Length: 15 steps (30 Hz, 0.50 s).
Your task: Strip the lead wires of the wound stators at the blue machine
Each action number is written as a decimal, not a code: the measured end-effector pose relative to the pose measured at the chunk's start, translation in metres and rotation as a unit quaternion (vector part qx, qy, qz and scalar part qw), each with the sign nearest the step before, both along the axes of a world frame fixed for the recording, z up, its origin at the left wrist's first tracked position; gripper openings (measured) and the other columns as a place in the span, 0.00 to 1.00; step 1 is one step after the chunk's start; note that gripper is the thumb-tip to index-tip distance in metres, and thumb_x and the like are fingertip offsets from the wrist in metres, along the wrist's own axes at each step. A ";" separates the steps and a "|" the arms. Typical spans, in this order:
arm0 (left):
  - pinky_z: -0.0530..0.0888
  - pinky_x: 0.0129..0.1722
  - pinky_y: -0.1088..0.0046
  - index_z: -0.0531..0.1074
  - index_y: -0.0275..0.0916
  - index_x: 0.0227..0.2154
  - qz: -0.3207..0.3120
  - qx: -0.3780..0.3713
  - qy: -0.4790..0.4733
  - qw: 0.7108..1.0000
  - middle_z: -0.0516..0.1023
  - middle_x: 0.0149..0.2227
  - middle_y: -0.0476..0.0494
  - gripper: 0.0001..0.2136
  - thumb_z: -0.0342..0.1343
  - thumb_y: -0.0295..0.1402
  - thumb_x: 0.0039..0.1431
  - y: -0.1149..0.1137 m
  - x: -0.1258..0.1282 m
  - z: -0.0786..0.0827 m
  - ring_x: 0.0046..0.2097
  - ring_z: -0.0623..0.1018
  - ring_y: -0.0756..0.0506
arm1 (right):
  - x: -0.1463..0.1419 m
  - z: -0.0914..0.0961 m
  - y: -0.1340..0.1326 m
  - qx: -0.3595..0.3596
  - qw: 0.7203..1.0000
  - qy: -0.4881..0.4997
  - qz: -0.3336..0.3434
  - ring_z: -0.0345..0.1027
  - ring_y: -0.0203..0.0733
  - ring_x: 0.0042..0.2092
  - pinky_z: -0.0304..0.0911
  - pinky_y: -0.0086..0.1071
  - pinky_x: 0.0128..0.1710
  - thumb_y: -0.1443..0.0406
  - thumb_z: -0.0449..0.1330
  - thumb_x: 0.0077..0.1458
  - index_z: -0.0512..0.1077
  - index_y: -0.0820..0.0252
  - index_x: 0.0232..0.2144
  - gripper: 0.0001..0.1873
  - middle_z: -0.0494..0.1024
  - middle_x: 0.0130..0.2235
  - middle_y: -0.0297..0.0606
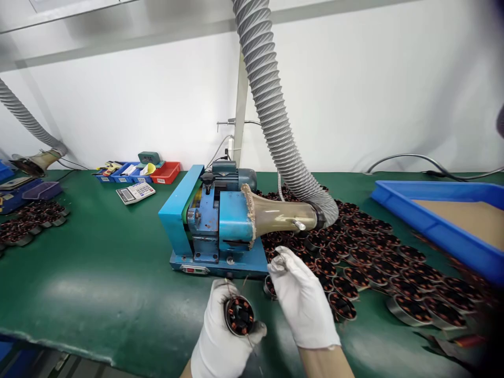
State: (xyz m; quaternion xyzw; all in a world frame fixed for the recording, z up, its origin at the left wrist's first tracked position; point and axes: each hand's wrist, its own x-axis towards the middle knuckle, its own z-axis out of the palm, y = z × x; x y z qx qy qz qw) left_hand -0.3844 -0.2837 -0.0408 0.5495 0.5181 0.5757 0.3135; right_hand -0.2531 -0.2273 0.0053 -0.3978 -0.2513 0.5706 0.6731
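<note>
My left hand, in a white glove, is wrapped round a motor stator. The stator is a round metal ring with copper windings and a dark middle, its open face turned up towards me. Thin wire ends stick out from its edge. To its right is my gloved right hand, raised in front of the blue machine, thumb and fingertips pinched together. Whatever lies between those fingertips, if anything, is too small to make out. Another stator sits on the green table just beside the right hand.
Rows of stators cover the table's right side. A grey hose drops to the machine's clear funnel. A blue tray stands far right. Parts bins and a calculator lie at back left. Pliers-like tool at lower right.
</note>
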 end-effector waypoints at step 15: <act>0.75 0.43 0.69 0.66 0.41 0.41 0.049 -0.121 -0.217 0.967 0.77 0.44 0.41 0.11 0.49 0.27 0.53 0.065 0.030 -0.002 0.43 0.78 0.46 | -0.036 -0.011 0.016 0.079 0.884 -0.458 0.052 0.71 0.51 0.44 0.64 0.43 0.47 0.61 0.63 0.48 0.75 0.58 0.39 0.14 0.78 0.40 0.42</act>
